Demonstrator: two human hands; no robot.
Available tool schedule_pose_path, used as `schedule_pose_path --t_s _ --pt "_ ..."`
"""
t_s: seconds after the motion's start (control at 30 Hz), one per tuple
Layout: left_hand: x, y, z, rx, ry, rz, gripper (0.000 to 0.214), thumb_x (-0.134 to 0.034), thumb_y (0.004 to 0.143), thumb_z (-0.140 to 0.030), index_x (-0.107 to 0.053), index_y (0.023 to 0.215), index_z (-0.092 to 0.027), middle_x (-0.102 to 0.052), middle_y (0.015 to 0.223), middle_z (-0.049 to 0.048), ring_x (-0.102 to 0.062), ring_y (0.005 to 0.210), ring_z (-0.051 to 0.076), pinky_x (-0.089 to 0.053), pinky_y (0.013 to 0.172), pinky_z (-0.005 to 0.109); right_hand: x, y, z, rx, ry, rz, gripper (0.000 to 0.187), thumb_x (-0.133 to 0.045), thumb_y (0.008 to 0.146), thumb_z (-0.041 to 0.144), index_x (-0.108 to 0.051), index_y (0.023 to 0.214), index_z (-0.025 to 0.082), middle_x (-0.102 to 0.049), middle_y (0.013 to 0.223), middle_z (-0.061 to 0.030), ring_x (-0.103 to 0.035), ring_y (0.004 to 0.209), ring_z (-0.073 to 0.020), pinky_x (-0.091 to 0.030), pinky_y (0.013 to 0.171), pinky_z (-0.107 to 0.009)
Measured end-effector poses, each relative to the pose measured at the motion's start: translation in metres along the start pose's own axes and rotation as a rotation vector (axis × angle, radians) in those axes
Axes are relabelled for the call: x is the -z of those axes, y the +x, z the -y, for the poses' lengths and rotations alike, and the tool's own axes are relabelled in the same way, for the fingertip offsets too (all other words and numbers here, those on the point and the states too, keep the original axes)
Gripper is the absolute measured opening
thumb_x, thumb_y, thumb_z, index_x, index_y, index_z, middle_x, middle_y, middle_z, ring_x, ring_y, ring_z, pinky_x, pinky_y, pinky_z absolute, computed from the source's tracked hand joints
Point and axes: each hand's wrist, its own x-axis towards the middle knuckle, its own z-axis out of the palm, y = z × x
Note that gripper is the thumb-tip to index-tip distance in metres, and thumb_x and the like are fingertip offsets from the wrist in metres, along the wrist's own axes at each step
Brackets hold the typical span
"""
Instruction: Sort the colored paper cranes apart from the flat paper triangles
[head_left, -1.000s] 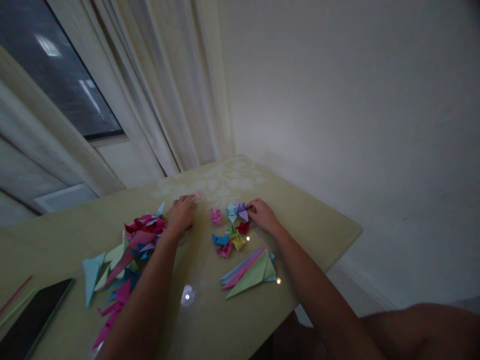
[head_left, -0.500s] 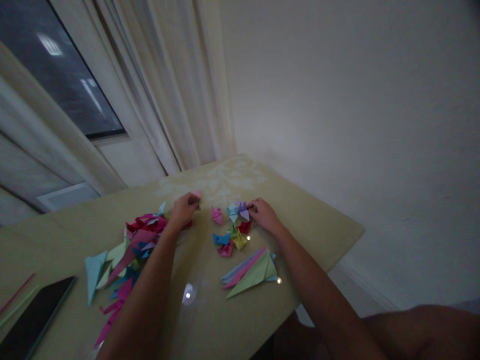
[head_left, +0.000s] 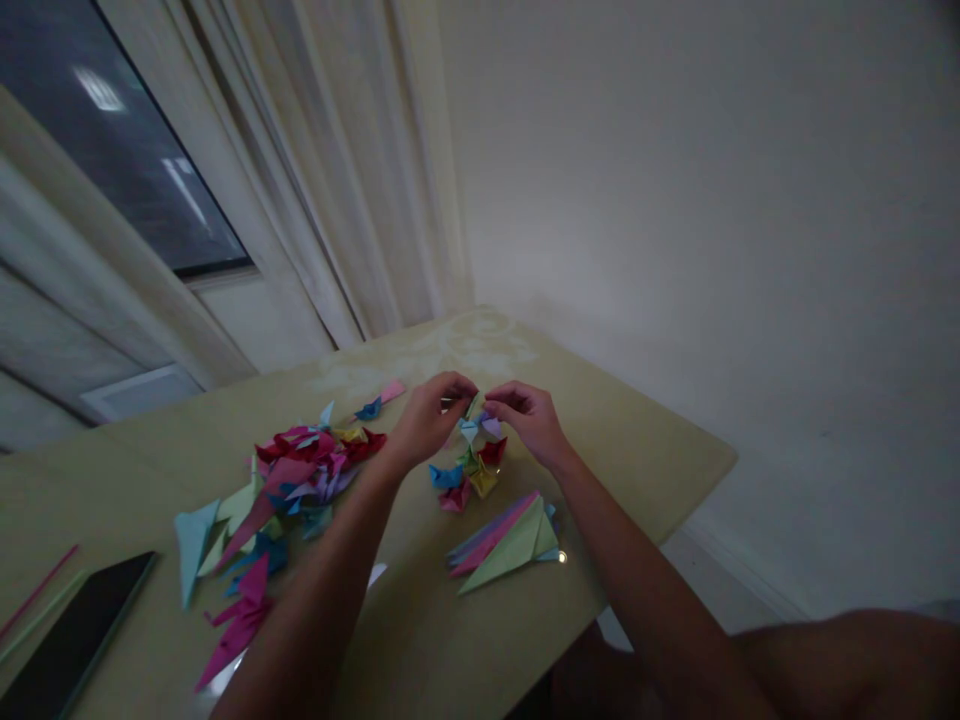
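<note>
My left hand (head_left: 442,412) pinches a small pale green folded paper piece (head_left: 473,405) above the far part of the table. From the other side my right hand (head_left: 525,412) closes its fingertips at the same piece; its exact shape is mostly hidden. Right under the fingers are a light blue origami piece (head_left: 469,430) and a purple one (head_left: 491,424). Nearer to me sit a red (head_left: 493,452), a blue (head_left: 445,477), a yellow (head_left: 484,484) and a pink origami piece (head_left: 454,497), with a green one (head_left: 468,461) among them.
Left of my left forearm spreads a heap of colourful origami (head_left: 315,460). A fan of long folded papers (head_left: 510,545) lies near the table's right edge. At far left are a black phone (head_left: 82,630) and two thin sticks (head_left: 37,595). Curtains (head_left: 322,150) and a wall (head_left: 675,200) stand behind.
My left hand has moved right from beside the heap to meet my right hand, bringing the pale green piece. My right hand has shifted slightly up, off the purple piece.
</note>
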Motion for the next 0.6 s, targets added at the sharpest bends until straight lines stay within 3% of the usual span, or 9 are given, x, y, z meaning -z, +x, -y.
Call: schedule_pose_path --t_s 0.13,0.23,0.43,0.53,0.6 --pt "-0.012 -0.001 -0.003 0.008 -0.059 -0.027 0.019 -0.067 0.085 -0.034 -0.072 0.096 -0.020 -0.076 0.094 0.0068 -0.073 0.088 0.021 -0.061 0.077 0.034 0.000 -0.001 0.004 0.026 0.003 -0.053 0.034 -0.088 0.074 0.051 -0.075 0.083 0.021 -0.074 0.074 -0.0026 -0.069 0.068 -0.0189 -0.059 0.068 -0.033" --pt "-0.013 -0.003 -0.002 -0.005 -0.066 -0.043 0.019 -0.067 0.085 -0.033 -0.073 0.096 -0.019 -0.076 0.094 0.0069 -0.073 0.087 0.021 -0.061 0.076 0.033 0.001 0.000 0.005 0.020 0.026 -0.023 0.036 -0.089 0.073 0.052 -0.073 0.083 0.021 -0.073 0.072 -0.0009 -0.068 0.065 -0.0167 -0.058 0.065 -0.030" --pt "-0.021 -0.005 -0.010 -0.079 0.032 0.095 0.018 -0.066 0.089 -0.033 -0.075 0.099 -0.022 -0.074 0.094 0.0067 -0.072 0.085 0.020 -0.060 0.074 0.031 0.002 -0.002 0.007 -0.095 0.017 0.118 0.041 -0.084 0.078 0.058 -0.068 0.084 0.020 -0.069 0.072 0.0022 -0.063 0.052 -0.0124 -0.051 0.049 -0.025" --pt "-0.010 -0.002 0.001 -0.066 0.109 0.094 0.029 -0.056 0.098 -0.039 -0.073 0.114 -0.023 -0.074 0.107 0.0097 -0.073 0.094 0.022 -0.060 0.080 0.033 0.014 -0.001 0.009 -0.108 -0.034 0.150 0.038 -0.082 0.080 0.056 -0.070 0.083 0.019 -0.068 0.071 0.0019 -0.062 0.053 -0.0118 -0.052 0.051 -0.024" --pt "0.010 -0.002 0.018 -0.013 0.323 0.045 0.033 -0.048 0.102 -0.038 -0.074 0.115 -0.022 -0.074 0.112 0.0123 -0.072 0.100 0.026 -0.058 0.089 0.038 0.028 0.001 0.008 -0.114 -0.097 0.146 0.036 -0.082 0.080 0.053 -0.072 0.082 0.019 -0.066 0.069 0.0018 -0.061 0.054 -0.0115 -0.052 0.052 -0.024"
